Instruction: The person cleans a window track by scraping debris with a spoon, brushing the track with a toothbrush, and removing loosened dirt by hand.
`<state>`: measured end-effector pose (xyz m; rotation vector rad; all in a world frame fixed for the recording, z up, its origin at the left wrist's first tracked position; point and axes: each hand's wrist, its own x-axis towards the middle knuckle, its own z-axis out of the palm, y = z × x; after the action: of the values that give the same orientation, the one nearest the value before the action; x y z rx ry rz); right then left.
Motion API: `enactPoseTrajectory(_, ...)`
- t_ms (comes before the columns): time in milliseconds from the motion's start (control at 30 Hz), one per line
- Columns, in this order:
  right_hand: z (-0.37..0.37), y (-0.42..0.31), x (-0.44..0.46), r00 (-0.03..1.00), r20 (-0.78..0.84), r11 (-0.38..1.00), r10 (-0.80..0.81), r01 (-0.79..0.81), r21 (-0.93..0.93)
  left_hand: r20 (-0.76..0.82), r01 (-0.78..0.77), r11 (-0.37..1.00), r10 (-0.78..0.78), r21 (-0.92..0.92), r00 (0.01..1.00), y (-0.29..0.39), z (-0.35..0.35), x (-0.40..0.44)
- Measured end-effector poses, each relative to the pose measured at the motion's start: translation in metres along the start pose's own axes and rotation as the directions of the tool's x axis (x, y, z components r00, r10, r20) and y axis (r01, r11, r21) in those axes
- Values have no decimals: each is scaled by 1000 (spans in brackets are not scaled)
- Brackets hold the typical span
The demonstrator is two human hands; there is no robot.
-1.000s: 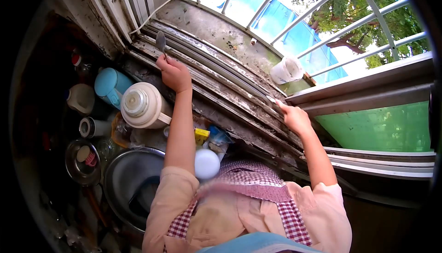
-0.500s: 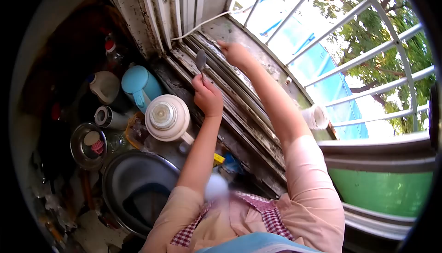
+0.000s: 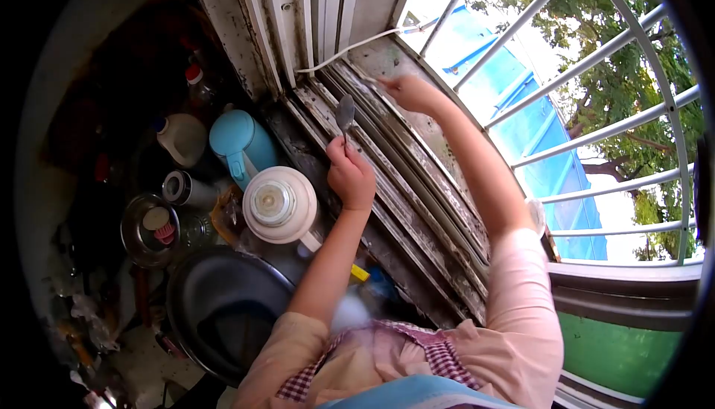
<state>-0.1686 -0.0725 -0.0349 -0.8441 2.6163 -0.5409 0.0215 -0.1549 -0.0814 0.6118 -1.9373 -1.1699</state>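
Observation:
My left hand [image 3: 352,176] is closed around the handle of a metal spoon [image 3: 345,115], its bowl pointing up over the dirty window track [image 3: 402,163]. My right hand [image 3: 414,94] reaches farther out, above the outer side of the track. Its fingers look pinched together, with a thin pale thing [image 3: 369,80] at their tips too blurred to name. To the left of my left forearm stands a cream thermos flask [image 3: 279,204]. Behind that is a light blue jug [image 3: 242,141].
A large dark metal basin [image 3: 223,282] lies at lower left, near a small steel bowl [image 3: 138,252], a milky jug [image 3: 182,141] and a red-capped bottle [image 3: 199,85]. White window bars [image 3: 570,137] rise on the right. A white cord [image 3: 357,45] crosses the track's far end.
The view has shifted, so the scene sits lower and slightly right. My right hand has moved a little over the track's outer side. The spoon stays in my left hand.

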Motion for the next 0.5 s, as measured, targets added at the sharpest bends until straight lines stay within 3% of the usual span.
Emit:
enactPoseTrajectory(67,15,-17,46,981,-184,998,-64,66,2,9,19,1000,-19,1,1000,-1,1,1)
enactPoseTrajectory(167,33,-35,53,975,-217,996,42,-59,-69,37,58,997,-57,-43,998,0,0,1)
enactPoseTrajectory(267,12,-12,24,998,58,973,-16,29,-230,38,14,998,-12,-66,999,0,-1,1)
enactPoseTrajectory(333,-13,-3,8,988,83,976,-128,141,-169,9,4,998,-3,-60,1000,0,1,2)
enactPoseTrajectory(367,-18,-16,16,992,114,978,45,-21,-205,5,4,998,-3,-59,1000,0,1,2)
enactPoseTrajectory(467,15,-31,56,988,-127,995,-91,83,-63,0,-3,999,3,-45,1000,-2,2,0)
enactPoseTrajectory(500,21,-40,58,987,-137,992,-83,68,-111,1,-5,999,5,-36,1000,-3,2,0)
